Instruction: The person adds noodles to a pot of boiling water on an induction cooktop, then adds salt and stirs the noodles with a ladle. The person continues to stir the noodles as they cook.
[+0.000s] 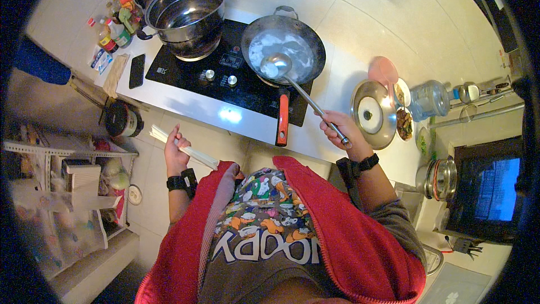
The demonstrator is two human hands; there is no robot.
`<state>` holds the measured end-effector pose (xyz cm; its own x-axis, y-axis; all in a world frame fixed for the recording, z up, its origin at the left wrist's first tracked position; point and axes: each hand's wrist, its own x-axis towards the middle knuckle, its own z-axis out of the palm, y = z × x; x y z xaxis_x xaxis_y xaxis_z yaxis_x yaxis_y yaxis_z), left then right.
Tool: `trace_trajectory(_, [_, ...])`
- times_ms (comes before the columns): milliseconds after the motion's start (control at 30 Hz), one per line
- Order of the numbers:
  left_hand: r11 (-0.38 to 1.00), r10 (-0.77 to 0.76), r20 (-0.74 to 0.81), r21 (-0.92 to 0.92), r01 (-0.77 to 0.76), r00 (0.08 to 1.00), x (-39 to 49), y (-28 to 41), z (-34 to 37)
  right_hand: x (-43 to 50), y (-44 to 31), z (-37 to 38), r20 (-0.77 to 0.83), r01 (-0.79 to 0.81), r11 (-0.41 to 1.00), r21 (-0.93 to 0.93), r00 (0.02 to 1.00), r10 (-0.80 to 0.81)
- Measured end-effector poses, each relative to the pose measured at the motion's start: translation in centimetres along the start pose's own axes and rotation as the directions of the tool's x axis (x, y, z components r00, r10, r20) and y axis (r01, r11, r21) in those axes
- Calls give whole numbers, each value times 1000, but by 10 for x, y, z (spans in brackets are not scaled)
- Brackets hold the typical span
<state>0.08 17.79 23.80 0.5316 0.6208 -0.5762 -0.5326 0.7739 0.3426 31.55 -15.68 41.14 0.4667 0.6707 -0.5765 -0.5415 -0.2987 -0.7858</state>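
My right hand (344, 128) grips the handle of a metal ladle (306, 96). The ladle's bowl sits in the dark wok (315, 46), over whitish, steaming liquid (263, 44). A red handle (282, 114) juts from the wok towards me. In my left hand (175, 150) is a bundle of dry white noodles (198, 155), held clear of the counter. The wok stands on the right side of a black two-burner cooktop (190, 76). On its left side is a large steel pot (185, 12), with no food visible inside.
Seasoning bottles (110, 33) and a phone (136, 71) are left of the cooktop. To the right lie a metal lid (360, 97), a pink strainer-like utensil (382, 69), a plate of cooked food (405, 124) and a water jug (430, 99). A shelf rack (76, 152) stands lower left.
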Motion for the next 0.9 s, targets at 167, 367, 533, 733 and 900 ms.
trace_trajectory(167, [998, -59, 3, 36, 59, 998, 9, 4, 0, -25, 4, 14, 72, 41, 964, 263, 995, -62])
trace_trajectory(367, [970, -174, -124, 151, 192, 977, 37, -4, 9, -77, 21, 20, -75, 214, 896, 388, 977, -200])
trace_trajectory(533, [943, -252, 78, 243, 227, 964, 49, -16, 25, -144, 61, 0, -284, 412, 801, 435, 907, -312])
trace_trajectory(733, [871, -167, 110, 482, 94, 980, 49, -41, 56, -232, 138, -51, -713, 621, 734, 274, 644, -279])
trace_trajectory(900, [882, -330, 129, 396, 257, 935, 52, -54, 66, -297, 215, -85, -906, 708, 690, 147, 376, -193])
